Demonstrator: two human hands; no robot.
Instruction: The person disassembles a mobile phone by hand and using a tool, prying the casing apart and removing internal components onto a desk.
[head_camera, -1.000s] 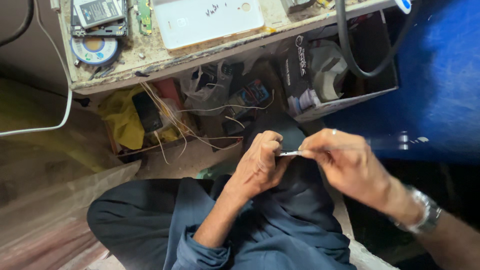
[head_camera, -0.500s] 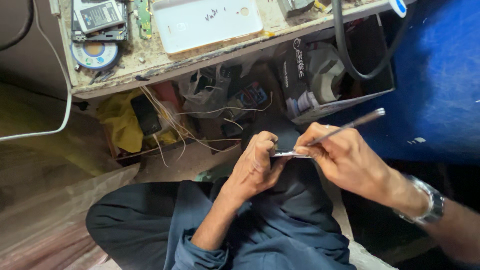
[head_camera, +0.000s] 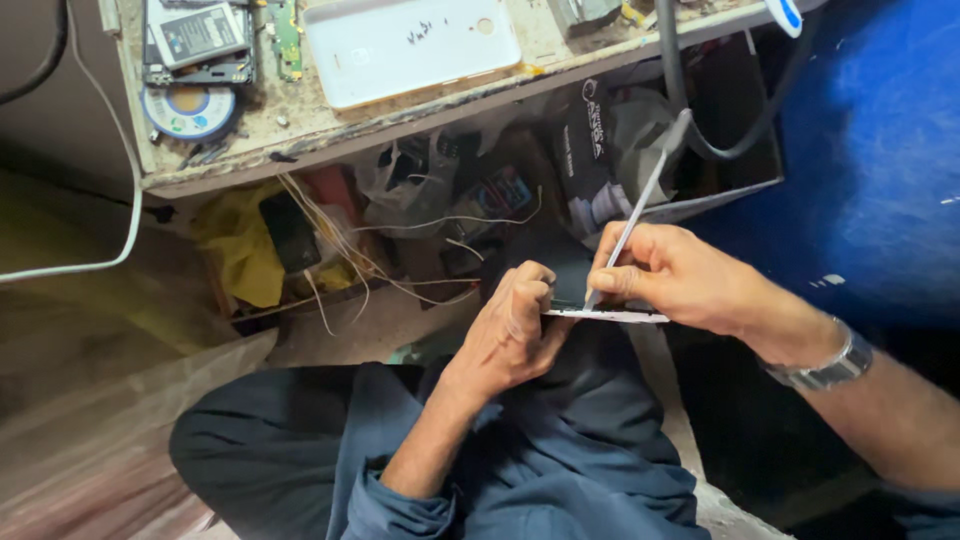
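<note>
My left hand grips a thin flat phone part, seen edge-on, over my lap. My right hand pinches a slim metal tool like a pen. The tool's tip rests on the phone part beside my left thumb, and its shaft slants up to the right. A metal watch sits on my right wrist. Dark blue clothing lies under both hands.
A worn workbench crosses the top, bearing a white phone back cover, an opened phone, a round tin and a green circuit board. Beneath it lie loose wires, yellow cloth and boxes. A blue surface stands at right.
My right hand has swung the tool from lying level to slanting upright, tip down on the phone part. The left hand has kept its grip.
</note>
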